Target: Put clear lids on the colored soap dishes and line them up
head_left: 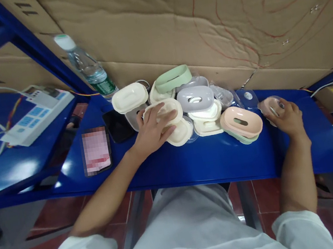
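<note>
My left hand [152, 130] rests with fingers spread on a cream soap dish [172, 107] in the middle of a pile. Another cream dish [181, 134] lies just under its fingertips. At the right, my right hand [289, 117] has its fingers curled over a pinkish, see-through-looking soap dish [270, 107]; its far side is hidden by the hand. Between the hands lie a grey-lilac dish [188, 97] with an oval slot and a peach dish [244, 119] stacked on a green one [245, 139]. A green oval ring [173, 78] leans at the back.
A water bottle [90, 69] stands at the back left. Two phones, one dark [118, 125] and one with a lit, blurred screen [96, 151], lie left of the pile. A white power strip [39, 119] sits on the neighbouring blue table. Cardboard [145, 31] walls the back.
</note>
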Available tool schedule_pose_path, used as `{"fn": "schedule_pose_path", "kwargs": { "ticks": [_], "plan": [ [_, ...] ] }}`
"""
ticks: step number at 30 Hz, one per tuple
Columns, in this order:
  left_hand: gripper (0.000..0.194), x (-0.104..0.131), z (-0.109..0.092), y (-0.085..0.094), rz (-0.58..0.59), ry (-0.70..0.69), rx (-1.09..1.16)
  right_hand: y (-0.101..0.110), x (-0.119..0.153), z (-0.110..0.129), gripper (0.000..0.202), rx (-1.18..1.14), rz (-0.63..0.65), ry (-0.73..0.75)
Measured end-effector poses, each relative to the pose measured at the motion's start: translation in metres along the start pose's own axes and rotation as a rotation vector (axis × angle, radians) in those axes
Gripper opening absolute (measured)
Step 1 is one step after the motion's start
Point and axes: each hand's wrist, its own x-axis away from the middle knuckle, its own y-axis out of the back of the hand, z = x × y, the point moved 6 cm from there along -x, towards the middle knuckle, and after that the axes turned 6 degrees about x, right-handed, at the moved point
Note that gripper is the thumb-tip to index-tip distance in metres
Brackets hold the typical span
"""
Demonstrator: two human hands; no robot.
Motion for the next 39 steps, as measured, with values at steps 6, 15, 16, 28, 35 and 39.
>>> {"fn": "schedule_pose_path", "kwargs": {
  "ticks": [6, 15, 16, 28, 35, 39],
  "plan": [
    [0.055, 0.0, 0.001, -0.002, 0.0, 0.004, -0.015, 0.001, 0.001, 0.001, 0.092, 0.028, 0.014, 0.0],
    [0.058, 0.001, 0.004, -0.001, -0.046, -0.008, 0.034, 0.005, 0.003, 0.006, 0.086, 0.053, 0.0, 0.031],
    [0.055, 0.001, 0.004, -0.001, -0.049, -0.001, 0.034, 0.005, 0.003, 0.007, 0.086, 0.06, -0.007, 0.038],
    [0.041, 0.002, 0.014, 0.004, -0.165, 0.251, 0.003, 0.002, 0.0, 0.002, 0.089, 0.043, -0.015, 0.028],
    [0.056, 0.003, 0.02, 0.007, -0.19, 0.365, -0.046, -0.001, -0.003, -0.002, 0.094, 0.032, -0.036, 0.046],
    [0.058, 0.003, 0.019, 0.006, -0.178, 0.366, -0.064, 0.0, -0.003, -0.001, 0.092, 0.039, -0.055, 0.055]
  ]
}}
